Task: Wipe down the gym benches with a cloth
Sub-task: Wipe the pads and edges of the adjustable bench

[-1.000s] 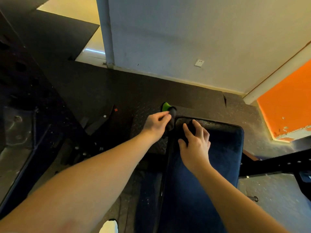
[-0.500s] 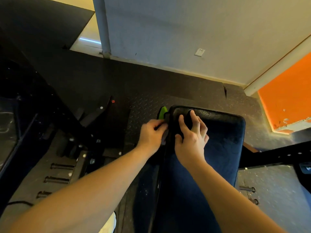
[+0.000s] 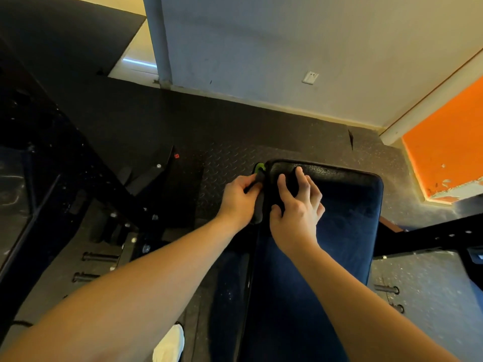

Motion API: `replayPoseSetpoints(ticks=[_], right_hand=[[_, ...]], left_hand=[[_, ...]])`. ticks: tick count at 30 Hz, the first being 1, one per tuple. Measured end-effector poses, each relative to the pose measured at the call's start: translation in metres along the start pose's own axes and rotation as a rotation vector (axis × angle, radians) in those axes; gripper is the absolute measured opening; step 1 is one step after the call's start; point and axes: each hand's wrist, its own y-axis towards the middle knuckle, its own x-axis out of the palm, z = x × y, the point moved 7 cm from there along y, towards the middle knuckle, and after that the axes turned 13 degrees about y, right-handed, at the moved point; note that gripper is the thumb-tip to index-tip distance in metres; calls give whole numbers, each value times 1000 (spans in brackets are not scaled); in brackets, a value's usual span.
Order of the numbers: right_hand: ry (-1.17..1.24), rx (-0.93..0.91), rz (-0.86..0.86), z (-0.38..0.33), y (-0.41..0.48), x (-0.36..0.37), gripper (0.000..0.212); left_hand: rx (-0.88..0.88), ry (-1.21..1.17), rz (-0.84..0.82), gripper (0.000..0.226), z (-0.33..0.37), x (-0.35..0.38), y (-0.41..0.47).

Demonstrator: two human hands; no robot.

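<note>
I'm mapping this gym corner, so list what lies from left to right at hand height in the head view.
black machine frame → left hand → right hand → bare blue bench pad → orange wall panel. The dark cloth overlaps both hands, so it is left out.

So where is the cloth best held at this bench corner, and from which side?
Probably by the flap of cloth over the bench's left edge, pinched from the left as the left hand does. It drapes over the corner, so that flap hangs free; the right hand presses the rest on top.
</note>
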Motion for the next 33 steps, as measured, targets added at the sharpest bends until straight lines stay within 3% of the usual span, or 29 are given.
replayPoseSetpoints(ticks=[5,9,12,14,17,18,21,24,28,31,33], right_hand=[[95,39,-68,-5,-9,-4,65],[355,-42,-224,-28,-41,-13,83],[457,70,-439,-34,-60,-1,90],[430,165,-498,-34,-70,7,81],[588,257,-418,-32,-79,10,24],[652,282,-385,-30,-84,11,15],[764,374,-310,-22,-98,15,14],[766,459,-279,-18,-117,25,19],[961,516,-313,-26,-147,37,33],[907,489,-227,-28,-153,30,15],[906,508,-171,-27,-154,29,9]], left_hand=[[-27,112,-164,24,-29,-12,-30],[-4,69,-288,24,-26,-39,-69],[6,56,-369,22,-20,-50,-91],[1,56,-333,17,-19,-60,-96],[-27,107,-323,14,-26,-66,-99],[-59,110,-357,19,-33,-64,-100],[-10,258,-424,20,-46,-61,-103],[-13,286,-350,13,-50,-68,-105],[85,397,-361,23,-45,-63,-114],[120,401,-348,35,-44,-62,-117],[109,481,-206,39,-47,-67,-114]])
